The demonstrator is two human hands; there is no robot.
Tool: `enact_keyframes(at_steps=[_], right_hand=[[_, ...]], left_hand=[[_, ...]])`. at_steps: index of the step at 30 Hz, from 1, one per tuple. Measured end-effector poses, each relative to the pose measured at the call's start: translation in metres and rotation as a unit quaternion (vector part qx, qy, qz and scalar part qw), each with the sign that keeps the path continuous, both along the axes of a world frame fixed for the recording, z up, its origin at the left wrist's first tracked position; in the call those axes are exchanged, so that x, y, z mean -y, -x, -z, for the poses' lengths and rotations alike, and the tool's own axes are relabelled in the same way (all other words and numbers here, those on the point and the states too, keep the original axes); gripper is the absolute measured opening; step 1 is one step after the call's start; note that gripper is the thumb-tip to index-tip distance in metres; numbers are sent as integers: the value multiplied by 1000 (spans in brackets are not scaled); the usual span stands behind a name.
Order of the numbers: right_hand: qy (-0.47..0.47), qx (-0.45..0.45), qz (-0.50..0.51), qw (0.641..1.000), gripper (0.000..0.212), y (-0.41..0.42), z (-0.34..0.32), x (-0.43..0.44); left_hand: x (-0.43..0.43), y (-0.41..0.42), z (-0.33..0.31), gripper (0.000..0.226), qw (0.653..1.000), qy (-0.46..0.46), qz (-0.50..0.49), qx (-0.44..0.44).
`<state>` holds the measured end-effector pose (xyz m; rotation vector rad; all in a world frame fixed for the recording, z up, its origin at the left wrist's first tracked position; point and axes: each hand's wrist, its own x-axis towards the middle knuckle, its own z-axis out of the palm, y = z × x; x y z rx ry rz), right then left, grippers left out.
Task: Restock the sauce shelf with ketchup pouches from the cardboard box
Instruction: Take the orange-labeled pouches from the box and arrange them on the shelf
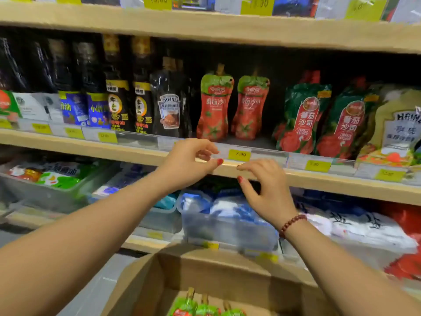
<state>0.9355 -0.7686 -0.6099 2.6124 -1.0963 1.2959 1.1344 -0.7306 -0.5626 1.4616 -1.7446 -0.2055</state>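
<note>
Two red ketchup pouches with green tops stand side by side on the sauce shelf (341, 179), one on the left (214, 106) and one on the right (250, 108). Below me an open cardboard box (205, 274) holds more of the same pouches (205, 309), their gold caps pointing up. My left hand (189, 163) hovers at the shelf's front edge just below the left pouch, fingers apart and holding nothing. My right hand (266, 192), with a red bead bracelet on the wrist, is a little lower and to the right, also holding nothing.
Dark soy sauce bottles (118, 92) and a black Heinz pouch (169, 103) stand left of the ketchup. Green tomato ketchup pouches (303, 119) and a Heinz pouch (396, 128) stand to the right. Clear bins (227, 226) of packets fill the shelf below. Yellow price tags (239, 155) line the edges.
</note>
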Motion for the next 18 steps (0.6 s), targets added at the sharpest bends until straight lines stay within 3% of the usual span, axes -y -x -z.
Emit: enact_keyframes(at_steps=[4,11,15,18], right_hand=[[-55,22,-75,995,15,-17,63,-49],[-261,-70,-128,954,17,-13,189,-102],[-421,-63,-89,900,21,-14,235,-120],[-506,-87,-88,854,36,-22,256,-129]], left_hand=[[-44,-24,69,21,997,-61,-29,29],[-106,-57,181,45,974,-190,-45,115],[-127,-60,217,55,963,-236,-77,109],[-130,-62,227,52,968,-216,-112,57]])
